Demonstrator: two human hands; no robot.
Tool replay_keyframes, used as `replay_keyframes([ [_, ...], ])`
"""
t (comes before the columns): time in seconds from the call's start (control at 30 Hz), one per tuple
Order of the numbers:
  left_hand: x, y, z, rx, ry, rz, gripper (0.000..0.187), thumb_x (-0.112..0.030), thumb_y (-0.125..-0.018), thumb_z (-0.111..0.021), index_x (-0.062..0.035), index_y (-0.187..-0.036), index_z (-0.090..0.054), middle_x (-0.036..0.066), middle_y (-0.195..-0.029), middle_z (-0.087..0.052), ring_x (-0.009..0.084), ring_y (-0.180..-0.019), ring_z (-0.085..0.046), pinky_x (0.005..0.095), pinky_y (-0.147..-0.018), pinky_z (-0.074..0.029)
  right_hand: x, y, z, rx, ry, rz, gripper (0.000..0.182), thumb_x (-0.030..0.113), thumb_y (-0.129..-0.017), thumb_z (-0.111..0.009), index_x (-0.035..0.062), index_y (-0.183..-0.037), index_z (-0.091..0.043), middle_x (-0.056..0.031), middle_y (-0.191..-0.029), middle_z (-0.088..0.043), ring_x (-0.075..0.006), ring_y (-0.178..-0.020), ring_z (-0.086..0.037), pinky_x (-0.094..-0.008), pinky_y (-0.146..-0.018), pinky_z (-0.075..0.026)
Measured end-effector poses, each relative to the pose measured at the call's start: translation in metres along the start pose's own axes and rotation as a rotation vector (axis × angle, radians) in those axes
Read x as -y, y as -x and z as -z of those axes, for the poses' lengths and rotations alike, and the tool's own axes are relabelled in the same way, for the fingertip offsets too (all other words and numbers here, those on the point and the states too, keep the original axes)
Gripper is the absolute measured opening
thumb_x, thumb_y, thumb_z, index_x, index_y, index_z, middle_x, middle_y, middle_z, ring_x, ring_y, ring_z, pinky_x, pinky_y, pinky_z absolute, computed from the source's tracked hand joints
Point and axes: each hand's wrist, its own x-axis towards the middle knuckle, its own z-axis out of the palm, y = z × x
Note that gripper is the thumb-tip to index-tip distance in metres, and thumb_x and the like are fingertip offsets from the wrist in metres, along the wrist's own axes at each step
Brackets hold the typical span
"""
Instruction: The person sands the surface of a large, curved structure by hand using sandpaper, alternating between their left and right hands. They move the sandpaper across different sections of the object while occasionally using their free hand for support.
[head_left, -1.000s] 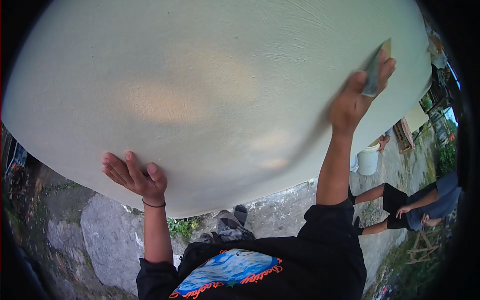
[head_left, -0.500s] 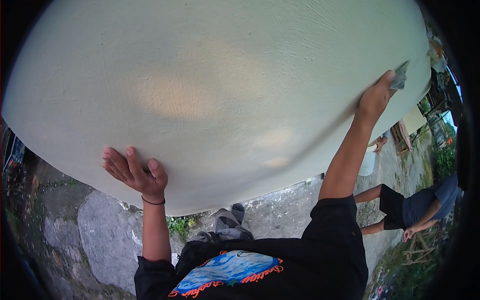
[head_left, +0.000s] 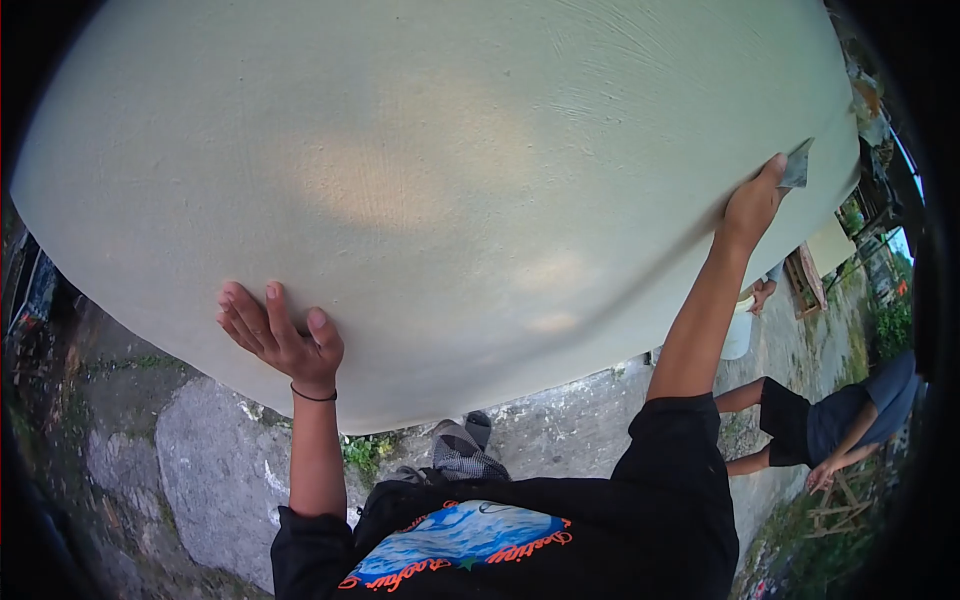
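A big pale cream, curved panel (head_left: 450, 180) fills the upper view, with brush-like streaks and small bumps on its surface. My left hand (head_left: 285, 335) lies against its lower left part, fingers spread and holding nothing. At the panel's right side, my right hand (head_left: 755, 205) is closed on a piece of sandpaper (head_left: 796, 166), a thin grey folded sheet. Only its outer end shows beyond the fingers. My right arm reaches out along the panel and casts a shadow on it.
At the right, another person (head_left: 835, 420) in dark clothes bends over. A hand (head_left: 763, 295) of someone is at a white bucket (head_left: 737, 335). Below the panel is rough concrete ground (head_left: 215, 460). A wooden frame (head_left: 840, 505) lies at lower right.
My right hand and the sandpaper have shifted slightly down. My left hand appears a little further right, along with a small shift of the whole view.
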Motion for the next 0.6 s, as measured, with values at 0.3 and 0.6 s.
replay_keyframes([
  [0.3,0.001,0.001,-0.001,-0.014,-0.011,0.025,0.047,-0.033,-0.092,-0.040,-0.0114,-0.134,-0.045,0.022,-0.145,-0.034,0.0355,-0.138,-0.027,0.0498,-0.113,-0.015,-0.054,0.141,0.005,0.331,0.401,1.061,0.051,0.031,-0.095,-0.041,0.0109,-0.142,-0.035,-0.0183,-0.151,-0.024,-0.0308,-0.142,-0.018,-0.0513,-0.114,-0.003],
  [0.6,0.003,0.003,0.001,-0.015,0.005,0.024,0.046,-0.033,-0.092,-0.040,-0.0116,-0.133,-0.046,0.023,-0.144,-0.035,0.0366,-0.138,-0.027,0.0498,-0.113,-0.016,0.036,0.001,-0.020,0.005,0.075,0.195,0.063,0.036,-0.099,-0.036,-0.0033,-0.144,-0.018,-0.0206,-0.152,-0.017,-0.0328,-0.141,-0.014,-0.0395,-0.114,-0.009],
])
